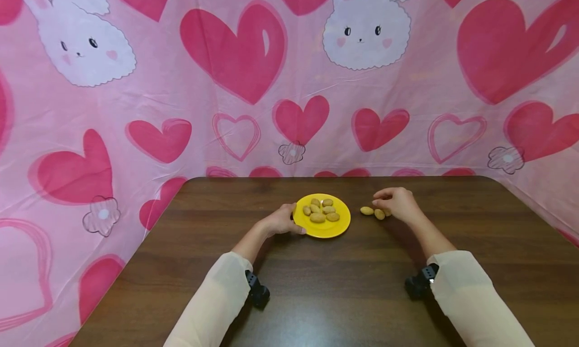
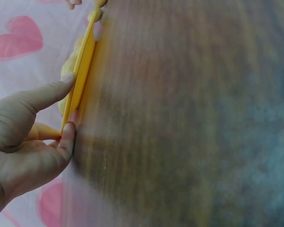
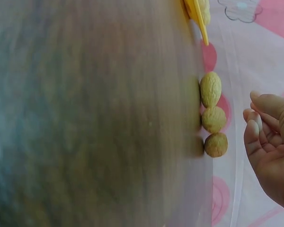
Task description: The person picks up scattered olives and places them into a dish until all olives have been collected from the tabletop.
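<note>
With my left hand (image 1: 281, 220) I pinch the near left rim of a round yellow plate (image 1: 324, 230), thumb above and fingers at the underside, as the left wrist view shows. Several oval, yellow-brown, wrinkled pieces like small potatoes (image 1: 317, 218) lie on the plate. To its right, three more such potato-like pieces (image 3: 211, 89) sit in a row on the table. My right hand (image 1: 400, 204) hovers just over this row, fingers loosely bent and nothing held. In the right wrist view that hand (image 3: 274, 137) is apart from the pieces, and partly covers the rightmost one in the head view.
The dark brown wooden table (image 1: 316, 286) spreads out in front of me, its far edge close behind the plate. Beyond it hangs a pink cloth (image 1: 203, 96) with hearts and rabbits. A small black camera (image 1: 259, 291) is strapped to each wrist.
</note>
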Action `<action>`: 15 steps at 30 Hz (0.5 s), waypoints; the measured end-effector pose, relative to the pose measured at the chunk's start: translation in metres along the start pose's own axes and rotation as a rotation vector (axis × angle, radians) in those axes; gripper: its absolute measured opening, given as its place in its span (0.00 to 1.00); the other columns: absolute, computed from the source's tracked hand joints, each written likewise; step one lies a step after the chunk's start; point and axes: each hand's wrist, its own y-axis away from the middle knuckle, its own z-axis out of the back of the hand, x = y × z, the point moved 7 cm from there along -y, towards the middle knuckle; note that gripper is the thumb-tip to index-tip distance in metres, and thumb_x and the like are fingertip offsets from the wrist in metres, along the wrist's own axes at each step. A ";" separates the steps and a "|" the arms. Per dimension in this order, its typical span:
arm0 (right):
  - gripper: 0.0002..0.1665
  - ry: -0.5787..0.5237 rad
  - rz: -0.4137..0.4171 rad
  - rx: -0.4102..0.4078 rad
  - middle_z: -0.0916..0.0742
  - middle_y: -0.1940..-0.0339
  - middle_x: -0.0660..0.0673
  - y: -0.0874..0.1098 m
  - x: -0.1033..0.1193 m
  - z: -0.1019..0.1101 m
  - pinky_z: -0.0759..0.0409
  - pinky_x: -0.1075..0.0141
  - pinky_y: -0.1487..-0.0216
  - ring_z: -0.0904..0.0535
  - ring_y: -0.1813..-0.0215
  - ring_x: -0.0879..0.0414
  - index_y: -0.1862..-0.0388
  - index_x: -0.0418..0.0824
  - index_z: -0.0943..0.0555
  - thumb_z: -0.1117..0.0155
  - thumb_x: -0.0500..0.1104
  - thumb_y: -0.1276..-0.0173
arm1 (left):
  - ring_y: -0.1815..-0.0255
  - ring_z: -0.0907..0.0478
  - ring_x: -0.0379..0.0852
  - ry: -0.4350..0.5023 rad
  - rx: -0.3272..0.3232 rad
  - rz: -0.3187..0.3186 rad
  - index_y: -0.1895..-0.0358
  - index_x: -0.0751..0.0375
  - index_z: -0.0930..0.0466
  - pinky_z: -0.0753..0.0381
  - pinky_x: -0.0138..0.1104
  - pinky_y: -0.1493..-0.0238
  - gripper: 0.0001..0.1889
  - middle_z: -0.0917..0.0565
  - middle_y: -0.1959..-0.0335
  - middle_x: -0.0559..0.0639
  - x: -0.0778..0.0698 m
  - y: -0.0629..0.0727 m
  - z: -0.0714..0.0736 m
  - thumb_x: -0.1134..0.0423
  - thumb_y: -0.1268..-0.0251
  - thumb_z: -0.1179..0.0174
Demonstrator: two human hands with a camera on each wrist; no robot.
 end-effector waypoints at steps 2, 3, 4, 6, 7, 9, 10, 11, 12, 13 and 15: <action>0.16 0.012 -0.001 -0.007 0.15 0.61 0.36 0.000 -0.002 0.002 0.24 0.60 0.61 0.22 0.62 0.48 0.56 0.31 0.18 0.35 0.42 0.38 | 0.35 0.44 0.53 0.000 0.000 0.001 0.30 0.67 0.48 0.51 0.45 0.32 0.46 0.44 0.32 0.61 0.000 0.000 0.000 0.64 0.51 0.31; 0.16 0.017 -0.003 -0.012 0.15 0.60 0.36 0.001 -0.003 0.004 0.24 0.60 0.61 0.22 0.62 0.48 0.56 0.31 0.18 0.36 0.42 0.38 | 0.35 0.44 0.54 0.002 -0.001 0.001 0.30 0.67 0.48 0.51 0.45 0.32 0.46 0.44 0.32 0.61 0.000 0.001 0.000 0.64 0.51 0.30; 0.16 0.023 -0.002 -0.018 0.16 0.60 0.35 0.001 -0.004 0.005 0.24 0.60 0.62 0.22 0.62 0.48 0.57 0.31 0.18 0.36 0.41 0.38 | 0.35 0.45 0.54 0.002 -0.001 0.004 0.30 0.67 0.48 0.51 0.45 0.32 0.46 0.45 0.31 0.61 0.000 0.001 0.000 0.64 0.51 0.30; 0.16 0.032 0.001 -0.023 0.16 0.60 0.35 0.002 -0.006 0.007 0.25 0.60 0.63 0.22 0.63 0.49 0.57 0.30 0.18 0.36 0.41 0.38 | 0.34 0.45 0.54 0.000 -0.001 0.011 0.29 0.67 0.49 0.51 0.45 0.32 0.46 0.45 0.31 0.61 0.000 0.001 0.000 0.64 0.51 0.31; 0.16 0.035 0.002 -0.025 0.16 0.60 0.35 0.002 -0.006 0.008 0.25 0.61 0.63 0.22 0.63 0.49 0.57 0.30 0.18 0.36 0.41 0.38 | 0.34 0.46 0.54 -0.001 -0.002 0.013 0.29 0.67 0.49 0.51 0.45 0.32 0.46 0.45 0.31 0.61 0.000 0.001 0.000 0.63 0.50 0.31; 0.16 0.042 0.005 -0.034 0.15 0.61 0.35 0.002 -0.008 0.010 0.25 0.61 0.64 0.22 0.64 0.50 0.58 0.30 0.18 0.36 0.41 0.39 | 0.34 0.46 0.54 0.000 -0.001 0.013 0.29 0.66 0.49 0.51 0.45 0.32 0.46 0.45 0.31 0.61 0.001 0.001 0.000 0.64 0.50 0.31; 0.16 0.043 0.005 -0.037 0.15 0.62 0.35 0.003 -0.009 0.010 0.25 0.62 0.65 0.22 0.65 0.50 0.58 0.30 0.18 0.36 0.41 0.39 | 0.34 0.45 0.54 -0.002 0.000 0.009 0.29 0.67 0.49 0.51 0.45 0.32 0.46 0.45 0.31 0.61 0.000 0.000 0.000 0.64 0.50 0.31; 0.16 0.045 0.003 -0.038 0.15 0.63 0.36 0.003 -0.011 0.011 0.25 0.62 0.65 0.22 0.65 0.50 0.58 0.29 0.18 0.35 0.42 0.39 | 0.34 0.45 0.54 -0.004 0.000 0.006 0.30 0.67 0.49 0.51 0.45 0.32 0.46 0.45 0.31 0.61 0.000 0.001 0.000 0.63 0.50 0.31; 0.17 0.048 0.000 -0.040 0.15 0.63 0.36 0.003 -0.012 0.011 0.25 0.62 0.65 0.21 0.65 0.50 0.58 0.29 0.18 0.35 0.42 0.39 | 0.35 0.45 0.54 -0.013 0.000 0.001 0.30 0.67 0.48 0.51 0.45 0.32 0.46 0.44 0.32 0.61 -0.001 0.001 0.000 0.63 0.50 0.31; 0.17 0.048 -0.007 -0.038 0.15 0.64 0.36 0.004 -0.013 0.012 0.25 0.61 0.65 0.21 0.65 0.49 0.58 0.29 0.19 0.35 0.42 0.39 | 0.35 0.44 0.54 -0.013 0.000 -0.004 0.30 0.68 0.48 0.51 0.45 0.32 0.45 0.44 0.32 0.62 -0.002 0.002 0.000 0.63 0.50 0.31; 0.18 0.052 -0.021 -0.032 0.15 0.64 0.36 0.004 -0.016 0.012 0.25 0.61 0.65 0.21 0.64 0.49 0.57 0.28 0.19 0.35 0.42 0.39 | 0.36 0.44 0.54 -0.013 0.000 -0.015 0.30 0.68 0.47 0.51 0.46 0.32 0.45 0.44 0.32 0.62 -0.002 0.002 0.000 0.63 0.50 0.31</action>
